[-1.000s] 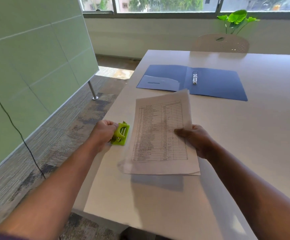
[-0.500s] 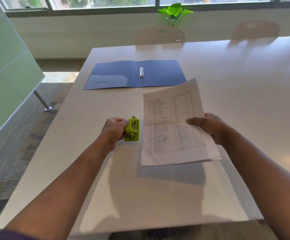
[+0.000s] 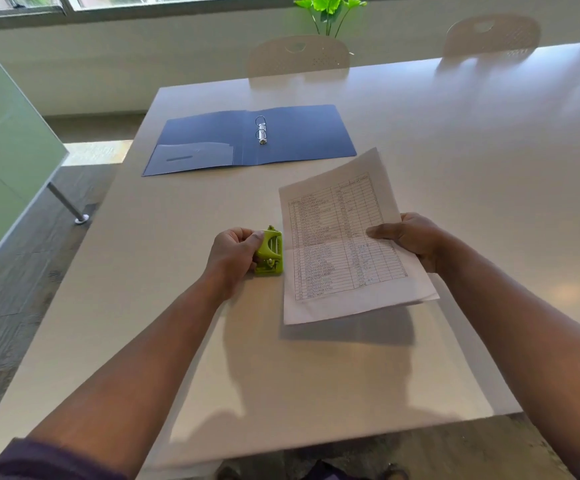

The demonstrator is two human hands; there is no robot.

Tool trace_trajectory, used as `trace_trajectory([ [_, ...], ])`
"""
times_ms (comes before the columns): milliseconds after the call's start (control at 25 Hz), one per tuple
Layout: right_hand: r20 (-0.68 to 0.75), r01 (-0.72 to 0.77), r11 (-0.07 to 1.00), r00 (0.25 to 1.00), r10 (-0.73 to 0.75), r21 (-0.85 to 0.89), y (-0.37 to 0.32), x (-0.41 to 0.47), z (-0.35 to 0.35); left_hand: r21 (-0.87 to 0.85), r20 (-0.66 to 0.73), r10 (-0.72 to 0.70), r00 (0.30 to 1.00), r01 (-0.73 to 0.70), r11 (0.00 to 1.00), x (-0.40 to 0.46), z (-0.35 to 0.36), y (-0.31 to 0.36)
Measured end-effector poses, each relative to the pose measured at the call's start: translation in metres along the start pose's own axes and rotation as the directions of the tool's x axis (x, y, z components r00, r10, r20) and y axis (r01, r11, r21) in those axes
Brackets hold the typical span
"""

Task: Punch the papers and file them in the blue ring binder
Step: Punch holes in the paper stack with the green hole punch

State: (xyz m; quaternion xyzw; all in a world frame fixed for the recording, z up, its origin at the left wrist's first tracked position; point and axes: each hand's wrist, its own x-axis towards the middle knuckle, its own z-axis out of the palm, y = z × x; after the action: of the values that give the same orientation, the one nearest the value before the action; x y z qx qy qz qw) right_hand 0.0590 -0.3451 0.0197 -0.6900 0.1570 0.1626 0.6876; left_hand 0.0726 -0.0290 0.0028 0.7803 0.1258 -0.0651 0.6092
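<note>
Left hand (image 3: 233,254), just left of frame centre: fingers and thumb curled round the green hole punch (image 3: 270,252), grasping it and holding it steady on the tabletop (image 3: 455,150). The punch's slot side appears to face right, toward the papers, which would explain why it is braced rather than lifted.

Right hand (image 3: 411,239), right of centre: pinches the right edge of the papers (image 3: 342,244), thumb on top, fingers hidden beneath. The sheets carry a printed table. They are held raised off the tabletop, judging by the shadow under them. Their left edge sits just beside the punch, touching or nearly so; whether it has entered the slot cannot be told. Holding by the far edge leaves the left margin free to feed in.

Blue ring binder (image 3: 299,133), upper centre of the frame: lying open and flat, metal rings (image 3: 261,129) at the spine, well apart from the hands. Whether the rings are open cannot be told. A pocket shows on its left flap. No sheets on the rings.

Judgement: step in hand is aligning the margin with the punch; punching and filing not yet done. Risk: sheets fanning apart, giving misaligned holes.

Background: two pale chairs (image 3: 299,57) beyond the far edge, a green plant (image 3: 328,8) at upper centre.
</note>
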Motion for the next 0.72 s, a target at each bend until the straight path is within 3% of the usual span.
trace_trajectory([
  [720,0.007,0.004,0.998,1.0,-0.004,-0.07,-0.01,0.014,0.034,-0.02,0.003,0.132,0.991,-0.132,0.991,-0.001,-0.001,-0.008],
])
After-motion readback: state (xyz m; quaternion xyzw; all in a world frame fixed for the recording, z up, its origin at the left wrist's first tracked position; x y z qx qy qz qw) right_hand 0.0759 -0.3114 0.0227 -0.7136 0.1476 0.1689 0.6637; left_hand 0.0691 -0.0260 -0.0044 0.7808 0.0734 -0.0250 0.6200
